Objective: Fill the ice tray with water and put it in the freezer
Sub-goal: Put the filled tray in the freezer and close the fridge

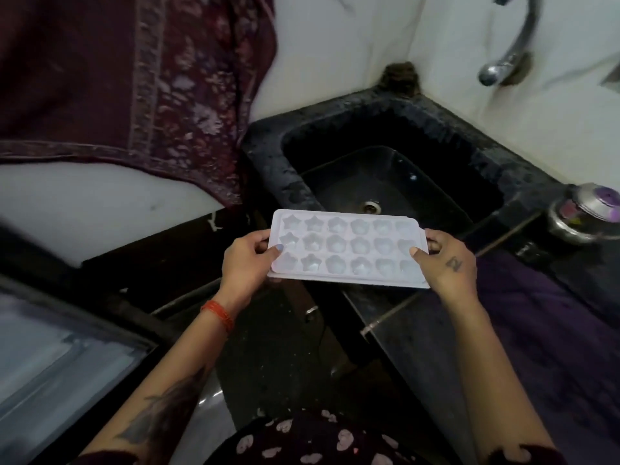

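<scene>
Both hands, left hand (246, 260) and right hand (444, 260), fingers pinching ice tray (345, 248) ends; any tilt risks spilling near the sink (292, 182).

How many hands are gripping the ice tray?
2. The left hand grips the ice tray at its left end, the right hand at its right end.

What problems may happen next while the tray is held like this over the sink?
The ice tray is held only by its short ends, left hand and right hand, so a tilt may spill water. The tap stands far behind the tray, so reaching it over the sink could be awkward.
</scene>
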